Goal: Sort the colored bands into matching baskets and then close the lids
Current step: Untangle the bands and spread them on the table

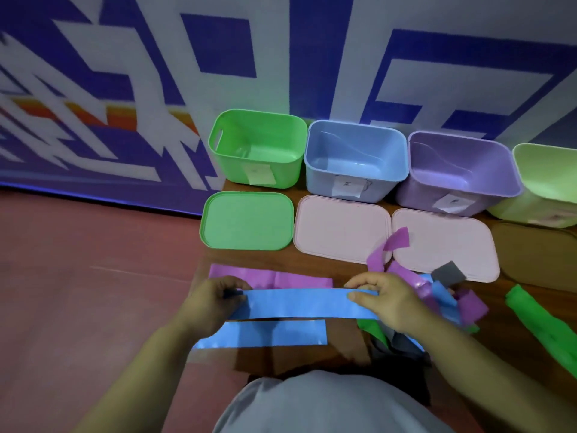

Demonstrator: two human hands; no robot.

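Observation:
I hold a blue band (299,303) stretched flat between both hands above the table. My left hand (212,303) pinches its left end and my right hand (385,300) pinches its right part. Below it a second blue band (265,335) lies flat, and a purple band (271,278) lies flat behind it. A tangle of purple, blue, green and grey bands (443,295) sits by my right hand. At the back stand open baskets: green (259,145), blue (354,157), purple (459,170) and light green (549,182).
A green lid (246,220) and two pink lids (342,228) (443,242) lie in front of the baskets, with a brown lid (537,251) at the right. A long green band (543,323) lies at the right. The table's left edge runs near my left hand.

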